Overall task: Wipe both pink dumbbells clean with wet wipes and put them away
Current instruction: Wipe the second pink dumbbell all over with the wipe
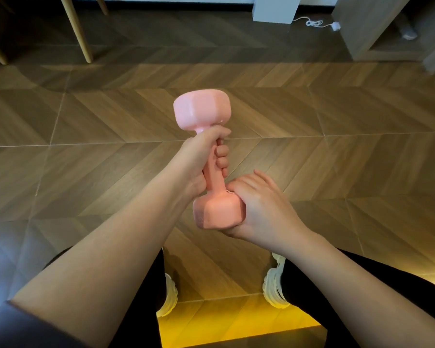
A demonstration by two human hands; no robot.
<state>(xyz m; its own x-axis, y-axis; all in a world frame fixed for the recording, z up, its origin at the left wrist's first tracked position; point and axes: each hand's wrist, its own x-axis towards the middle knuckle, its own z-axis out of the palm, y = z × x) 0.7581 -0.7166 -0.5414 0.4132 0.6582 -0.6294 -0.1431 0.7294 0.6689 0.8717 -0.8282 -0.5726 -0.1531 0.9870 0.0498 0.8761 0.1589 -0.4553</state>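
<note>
The pink dumbbell [212, 180] points away; left hand [201, 156] fingers wrap its handle, right hand [259, 209] fingers clasp the near head just below.

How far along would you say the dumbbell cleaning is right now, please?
Nothing looks finished yet. In hand: the left hand grips the handle of one pink dumbbell, while the right hand cups its lower end, apparently rubbing it; whatever the palm holds is hidden. Left: only this one shows, so its pair is unaccounted for, and nothing is put away.
</note>
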